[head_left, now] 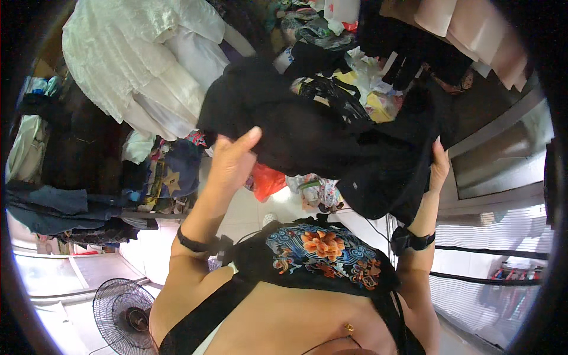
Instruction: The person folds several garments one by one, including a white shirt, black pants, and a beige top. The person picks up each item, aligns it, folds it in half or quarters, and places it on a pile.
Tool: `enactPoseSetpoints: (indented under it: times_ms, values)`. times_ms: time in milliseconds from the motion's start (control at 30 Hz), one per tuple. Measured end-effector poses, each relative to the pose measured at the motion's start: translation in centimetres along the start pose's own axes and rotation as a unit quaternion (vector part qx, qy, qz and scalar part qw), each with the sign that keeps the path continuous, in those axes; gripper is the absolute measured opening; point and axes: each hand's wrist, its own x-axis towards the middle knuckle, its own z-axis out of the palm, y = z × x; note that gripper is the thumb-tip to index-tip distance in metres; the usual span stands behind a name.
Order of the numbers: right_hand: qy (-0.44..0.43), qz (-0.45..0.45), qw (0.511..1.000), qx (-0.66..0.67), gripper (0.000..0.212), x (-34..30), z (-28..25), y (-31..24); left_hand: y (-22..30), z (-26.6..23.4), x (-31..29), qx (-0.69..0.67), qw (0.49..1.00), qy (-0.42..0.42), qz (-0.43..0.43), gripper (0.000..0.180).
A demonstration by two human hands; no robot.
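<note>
A black garment (307, 133) is stretched out sideways in front of me, held up between both hands. My left hand (234, 163) grips its left part, thumb on top and the other fingers mostly hidden. At the other end, my right hand (438, 164) is closed on the cloth, with its fingertips showing at the edge. Some of the fabric droops below and beside the right hand. The kind of garment cannot be made out from its folds.
White lace clothing (142, 59) hangs at the far left. Plastic bags and cloth (378, 89) are heaped behind the garment. A red bag (268, 180) lies lower down. Folded dark clothes (53, 207) are stacked at left, near a fan (124, 316). A glass-paned frame (503, 154) stands at right.
</note>
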Motion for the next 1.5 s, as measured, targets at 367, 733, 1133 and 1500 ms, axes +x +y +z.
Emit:
enactPoseSetpoints:
  times_ms: [367,733,1133,1500]
  values:
    - [-0.185,-0.034,0.976,-0.106,0.039,-2.2,11.4,5.3,6.8,-8.1,-4.6,0.678,0.713,-0.176,-0.034,0.042]
    - [-0.242,0.106,0.965,-0.013,0.066,-4.3,23.8,8.6,2.8,-11.9,2.6,0.329,0.871,-0.251,-0.264,0.1]
    - [-0.169,0.097,0.971,-0.14,0.096,-4.7,21.3,3.2,-5.6,-18.1,9.2,0.602,0.749,-0.084,0.263,0.028]
    - [0.001,-0.117,0.616,-0.779,0.081,-2.4,14.7,3.5,14.9,-13.1,13.2,0.401,0.887,-0.225,0.033,0.019]
